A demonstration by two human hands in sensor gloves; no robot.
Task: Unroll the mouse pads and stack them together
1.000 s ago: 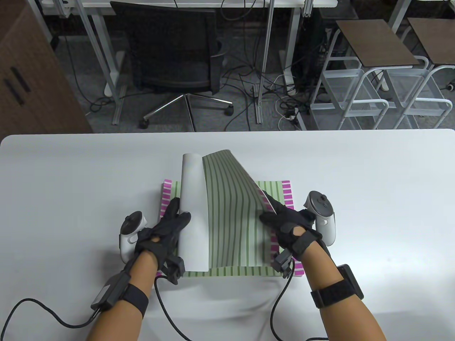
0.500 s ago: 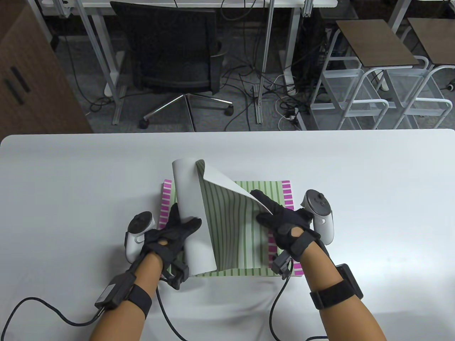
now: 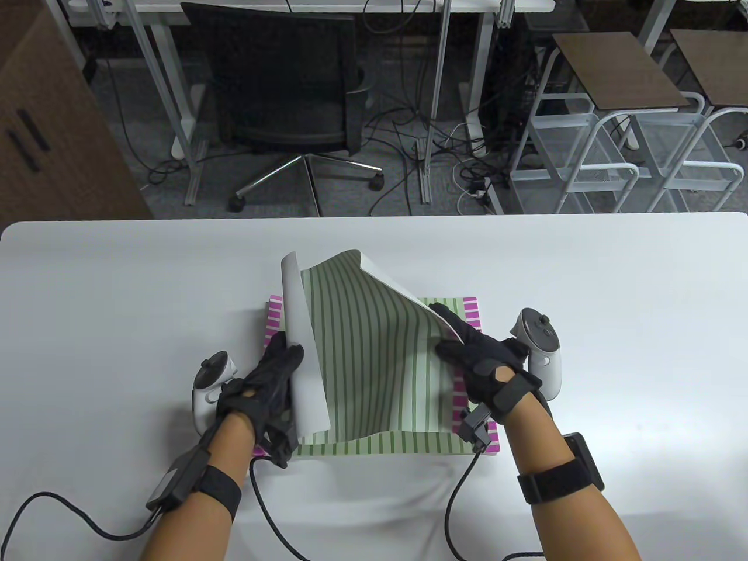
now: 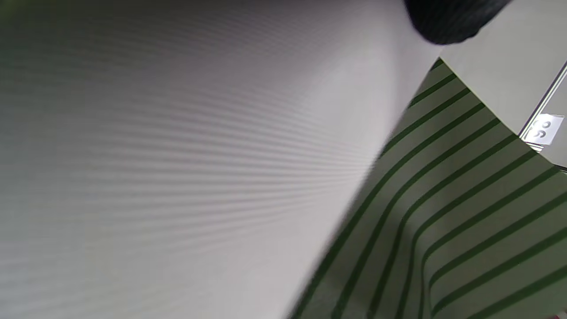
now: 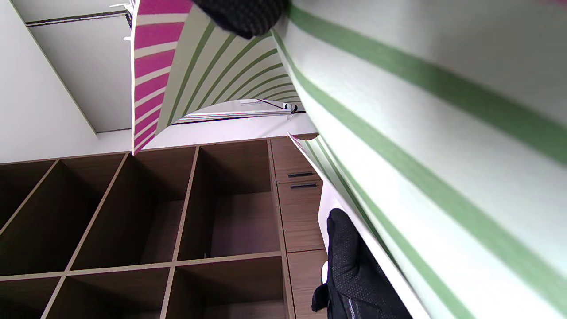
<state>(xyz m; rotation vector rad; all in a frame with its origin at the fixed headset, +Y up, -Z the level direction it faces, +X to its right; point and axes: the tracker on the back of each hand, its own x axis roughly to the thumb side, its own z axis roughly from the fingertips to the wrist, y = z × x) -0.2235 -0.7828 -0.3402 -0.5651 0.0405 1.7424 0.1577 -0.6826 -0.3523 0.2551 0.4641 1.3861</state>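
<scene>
Two hands hold a green-striped mouse pad [image 3: 374,362] over a stack of flat pads at the near middle of the white table [image 3: 613,327]. The left hand [image 3: 266,383] grips the pad's left edge, which stands curled up with its white underside facing left; fingers wrap round that edge. The right hand [image 3: 482,365] pinches the right edge, whose far corner curls over and shows white. Between the two hands the pad sags like a trough, its long axis and its stripes running from near to far. Under it lies a second green-striped pad [image 3: 397,447], flat, and beneath that a pink-striped pad [image 3: 472,312] showing at both sides. The left wrist view shows only the white underside close up and some stripes. Beyond the table, across the floor, stand a black office chair [image 3: 286,99], loose cables [image 3: 409,128] and white metal stools [image 3: 619,117].
</scene>
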